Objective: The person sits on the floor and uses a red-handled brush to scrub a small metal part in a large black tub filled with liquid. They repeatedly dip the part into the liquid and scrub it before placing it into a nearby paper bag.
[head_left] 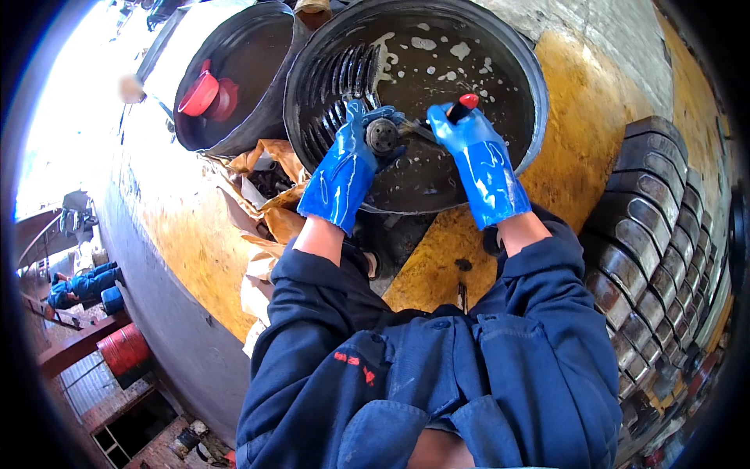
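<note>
Both my hands wear long blue rubber gloves over a wide, dark round tub (pixel 541 109) of murky liquid. In my left hand (pixel 344 168) is a round, dark metal part (pixel 382 136) with small holes in its face. My right hand (pixel 478 156) is closed around a brush (pixel 466 105) with a dark, red-tipped handle. The brush's bristle end points left, close to the metal part; whether they touch I cannot tell. Dark ridged pieces (pixel 344 78) lie in a row along the tub's left side, partly in the liquid. Patches of foam (pixel 423 44) float toward the far side.
A second drum (pixel 291 70) of liquid stands at left, with a red scoop (pixel 198 94) in it. Below it, a torn brown paper sack (pixel 285 223) holds dark parts. Stacked metal blocks (pixel 641 219) line the right. A person in blue (pixel 82 285) is far left, near a red barrel (pixel 125 352).
</note>
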`<act>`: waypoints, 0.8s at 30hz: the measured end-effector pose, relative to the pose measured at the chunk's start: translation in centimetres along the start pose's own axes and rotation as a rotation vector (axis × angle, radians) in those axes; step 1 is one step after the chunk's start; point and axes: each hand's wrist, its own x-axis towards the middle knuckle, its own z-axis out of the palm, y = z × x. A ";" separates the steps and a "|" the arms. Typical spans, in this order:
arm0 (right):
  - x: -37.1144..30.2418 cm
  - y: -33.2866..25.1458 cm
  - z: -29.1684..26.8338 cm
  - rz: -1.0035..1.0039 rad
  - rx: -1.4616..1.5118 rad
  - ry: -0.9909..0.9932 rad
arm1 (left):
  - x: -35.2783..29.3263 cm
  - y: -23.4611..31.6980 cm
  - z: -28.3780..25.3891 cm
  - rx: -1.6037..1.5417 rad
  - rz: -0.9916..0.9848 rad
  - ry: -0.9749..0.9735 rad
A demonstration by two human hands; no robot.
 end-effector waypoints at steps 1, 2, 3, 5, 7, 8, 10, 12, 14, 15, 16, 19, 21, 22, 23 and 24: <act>0.2 0.7 -0.2 -0.005 -0.069 -0.009 | -0.1 0.2 0.1 -0.008 0.013 -0.009; 0.4 1.4 0.0 -0.013 -0.137 -0.022 | -0.4 0.6 0.0 -0.013 0.030 -0.018; 0.6 1.8 0.1 -0.025 -0.211 -0.029 | -0.5 0.9 0.2 -0.023 0.051 -0.033; -0.9 2.2 0.4 -0.070 -0.071 0.006 | -1.2 1.5 0.2 -0.032 0.108 -0.068; -2.1 3.9 2.1 -0.298 -0.047 -0.024 | -2.2 1.3 -0.6 0.034 0.244 -0.104; -2.0 5.1 2.6 -0.546 -0.143 0.001 | -1.4 1.1 -0.8 0.187 0.349 -0.122; -3.8 7.5 0.9 -0.486 -0.276 -0.076 | 1.2 -0.5 -0.5 0.480 0.545 -0.143; -5.4 9.2 1.5 -0.598 -0.212 0.081 | 0.6 -0.7 0.5 0.567 0.555 -0.197; -6.2 10.2 3.5 -0.691 -0.157 0.273 | 0.4 -1.2 0.1 0.512 0.581 -0.185; -5.4 11.6 3.7 -0.667 -0.136 0.244 | 0.2 -1.5 0.2 0.500 0.604 -0.215; -4.8 13.1 4.3 -0.693 -0.112 0.322 | -0.1 -1.6 -0.1 0.491 0.589 -0.190; -4.4 13.0 5.1 -0.695 -0.081 0.312 | 0.8 -2.9 -1.3 0.720 0.618 -0.136; -3.4 13.4 3.5 -0.551 -0.313 0.245 | -0.4 -2.4 0.6 0.821 0.549 -0.140; -2.7 13.7 2.6 -0.469 -0.425 0.216 | -0.8 -2.8 1.6 0.786 0.525 -0.175; -2.3 13.9 2.5 -0.394 -0.528 0.165 | -1.4 -3.1 1.8 0.754 0.503 -0.184; -2.5 13.6 2.7 -0.339 -0.464 0.198 | -1.1 -3.6 1.8 0.944 0.504 -0.154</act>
